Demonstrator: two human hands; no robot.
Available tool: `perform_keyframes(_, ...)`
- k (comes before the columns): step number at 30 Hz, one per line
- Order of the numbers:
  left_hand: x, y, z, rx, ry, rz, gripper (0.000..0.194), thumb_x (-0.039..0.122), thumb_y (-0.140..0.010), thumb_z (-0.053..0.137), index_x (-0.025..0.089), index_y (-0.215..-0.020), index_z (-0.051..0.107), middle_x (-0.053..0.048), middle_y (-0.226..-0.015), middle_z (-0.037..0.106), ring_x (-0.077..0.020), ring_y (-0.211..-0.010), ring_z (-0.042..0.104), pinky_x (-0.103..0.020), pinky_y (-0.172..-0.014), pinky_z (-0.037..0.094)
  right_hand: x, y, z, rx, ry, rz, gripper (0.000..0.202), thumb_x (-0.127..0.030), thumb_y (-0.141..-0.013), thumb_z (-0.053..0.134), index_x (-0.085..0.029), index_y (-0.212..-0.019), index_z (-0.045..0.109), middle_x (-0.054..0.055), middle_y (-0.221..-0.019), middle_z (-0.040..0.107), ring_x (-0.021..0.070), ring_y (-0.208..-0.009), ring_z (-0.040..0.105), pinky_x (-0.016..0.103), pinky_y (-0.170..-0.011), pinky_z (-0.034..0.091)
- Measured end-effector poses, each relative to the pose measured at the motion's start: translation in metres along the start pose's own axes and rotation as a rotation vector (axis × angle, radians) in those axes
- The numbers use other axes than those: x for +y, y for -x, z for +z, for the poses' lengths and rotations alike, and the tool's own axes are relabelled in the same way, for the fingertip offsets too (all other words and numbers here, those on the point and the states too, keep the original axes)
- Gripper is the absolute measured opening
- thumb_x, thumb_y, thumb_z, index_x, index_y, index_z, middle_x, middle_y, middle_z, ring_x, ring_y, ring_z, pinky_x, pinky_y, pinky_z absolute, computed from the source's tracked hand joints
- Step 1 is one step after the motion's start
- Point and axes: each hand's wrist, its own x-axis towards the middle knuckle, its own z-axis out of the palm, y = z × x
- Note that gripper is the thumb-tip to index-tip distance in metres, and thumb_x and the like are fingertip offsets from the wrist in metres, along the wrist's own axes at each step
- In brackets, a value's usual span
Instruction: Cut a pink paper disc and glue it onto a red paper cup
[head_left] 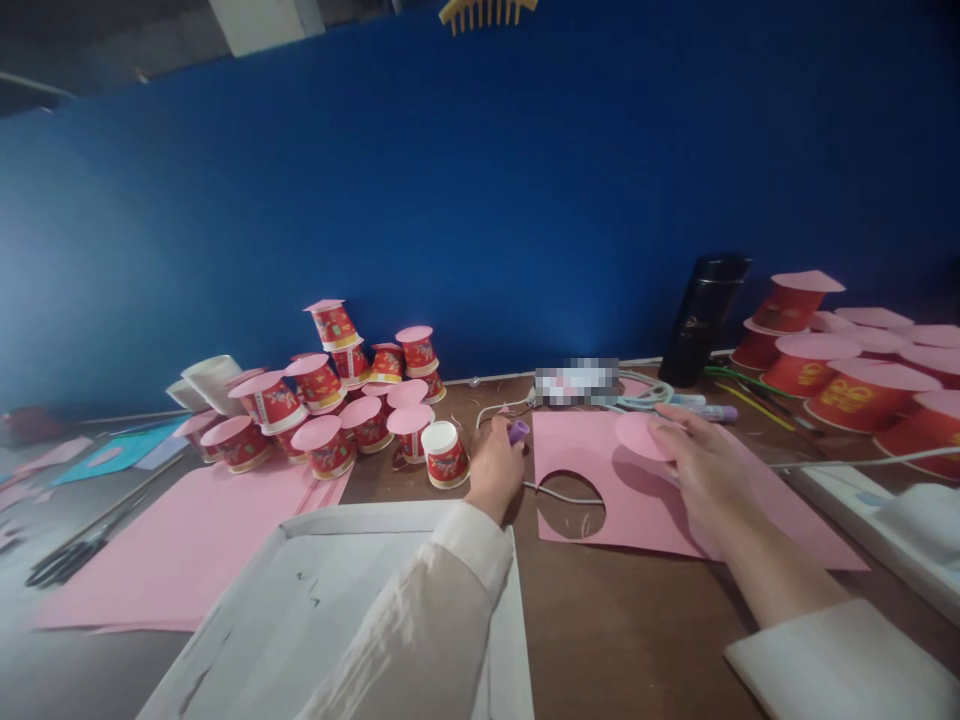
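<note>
My left hand [496, 468] is closed around a purple glue stick [518, 432], just right of an upside-down red paper cup [447, 462] with a bare white base. Between the thumb and fingers of my right hand [701, 470] is a pink paper disc [641, 436]. Under that hand lies a pink sheet [637, 505] with a round hole cut near its left edge. Left of my left hand, several red cups [324, 450] stand upside down, some stacked, with pink paper on top.
A white box lid [300, 590] lies in front, beside pink sheets [187, 540] and scissors [71, 555]. A black bottle [701, 320], cables [646, 388] and more red cups [862, 400] stand or lie at the right. A white power strip [870, 520] is near the right edge.
</note>
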Motion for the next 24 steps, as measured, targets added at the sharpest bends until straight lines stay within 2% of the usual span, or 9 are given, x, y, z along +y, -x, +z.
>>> perform_keyframes(3, -0.002, -0.002, 0.002, 0.046, 0.025, 0.018, 0.027, 0.021, -0.092, 0.066, 0.021, -0.119, 0.063, -0.011, -0.129, 0.064, -0.0265, -0.127, 0.056, -0.037, -0.107, 0.043, -0.011, 0.005, 0.001, -0.007, -0.056, 0.158, 0.053, -0.048, -0.082, 0.070, -0.027, -0.130, 0.072, 0.011, -0.130, 0.071, 0.0316, -0.110, 0.069, 0.034, -0.066, 0.060)
perform_keyframes(5, -0.004, -0.003, 0.003, 0.058, 0.029, 0.014, 0.028, 0.021, -0.092, 0.066, 0.020, -0.120, 0.063, -0.011, -0.128, 0.065, -0.0264, -0.125, 0.056, -0.037, -0.107, 0.043, -0.017, 0.008, 0.001, -0.008, -0.092, 0.210, 0.052, -0.045, -0.079, 0.071, -0.029, -0.128, 0.072, 0.008, -0.133, 0.070, 0.0308, -0.115, 0.067, 0.033, -0.069, 0.060)
perform_keyframes(8, -0.006, -0.005, 0.006, 0.052, -0.005, 0.006, 0.028, 0.022, -0.093, 0.064, 0.017, -0.120, 0.063, -0.013, -0.122, 0.067, -0.0285, -0.120, 0.059, -0.039, -0.104, 0.045, -0.021, 0.009, 0.001, -0.021, -0.113, 0.215, 0.051, -0.043, -0.078, 0.071, -0.029, -0.127, 0.073, 0.009, -0.131, 0.071, 0.0314, -0.115, 0.066, 0.035, -0.070, 0.059)
perform_keyframes(12, -0.005, -0.003, 0.006, 0.027, -0.044, 0.005, 0.024, 0.021, -0.094, 0.062, 0.016, -0.117, 0.064, -0.013, -0.120, 0.068, -0.0301, -0.119, 0.060, -0.040, -0.103, 0.047, -0.018, 0.006, 0.000, -0.020, -0.054, 0.191, 0.051, -0.047, -0.079, 0.071, -0.029, -0.127, 0.075, 0.013, -0.124, 0.073, 0.0328, -0.101, 0.068, 0.038, -0.063, 0.056)
perform_keyframes(16, 0.004, 0.007, -0.004, 0.128, -0.079, 0.096, 0.042, 0.026, -0.095, 0.063, 0.015, -0.135, 0.057, -0.016, -0.132, 0.062, -0.0304, -0.123, 0.057, -0.041, -0.106, 0.045, -0.018, 0.006, 0.000, -0.026, 0.013, 0.172, 0.052, -0.047, -0.080, 0.069, -0.028, -0.129, 0.074, 0.011, -0.127, 0.072, 0.0313, -0.101, 0.067, 0.039, -0.067, 0.054)
perform_keyframes(18, 0.009, 0.013, -0.014, 0.219, -0.101, 0.204, 0.036, 0.028, -0.099, 0.056, 0.017, -0.133, 0.059, -0.015, -0.132, 0.062, -0.0296, -0.125, 0.056, -0.041, -0.110, 0.042, -0.020, 0.005, -0.001, -0.017, 0.046, 0.158, 0.052, -0.047, -0.079, 0.069, -0.026, -0.126, 0.075, 0.011, -0.115, 0.073, 0.0285, -0.089, 0.067, 0.039, -0.066, 0.053)
perform_keyframes(20, 0.011, 0.018, -0.026, 0.350, -0.119, 0.258, 0.035, 0.026, -0.101, 0.050, 0.018, -0.134, 0.059, -0.014, -0.136, 0.060, -0.0289, -0.130, 0.052, -0.041, -0.114, 0.038, -0.020, 0.004, -0.002, -0.001, 0.062, 0.159, 0.054, -0.046, -0.077, 0.070, -0.023, -0.125, 0.075, 0.008, -0.093, 0.073, 0.0233, -0.069, 0.062, 0.038, -0.059, 0.050)
perform_keyframes(22, 0.008, 0.021, -0.039, 0.451, -0.139, 0.185, 0.037, 0.027, -0.101, 0.050, 0.019, -0.136, 0.058, -0.015, -0.143, 0.056, -0.0311, -0.136, 0.048, -0.045, -0.117, 0.036, -0.017, 0.001, -0.004, 0.007, 0.035, 0.167, 0.057, -0.045, -0.077, 0.071, -0.021, -0.129, 0.073, 0.001, -0.073, 0.065, 0.0189, -0.055, 0.055, 0.035, -0.052, 0.046)
perform_keyframes(24, -0.001, 0.022, -0.051, 0.477, -0.150, 0.079, 0.046, 0.028, -0.096, 0.057, 0.018, -0.141, 0.053, -0.017, -0.148, 0.052, -0.0345, -0.140, 0.045, -0.050, -0.117, 0.035, -0.014, -0.002, -0.006, 0.017, -0.004, 0.172, 0.060, -0.044, -0.078, 0.070, -0.020, -0.133, 0.070, -0.003, -0.065, 0.058, 0.0170, -0.048, 0.052, 0.034, -0.049, 0.045)
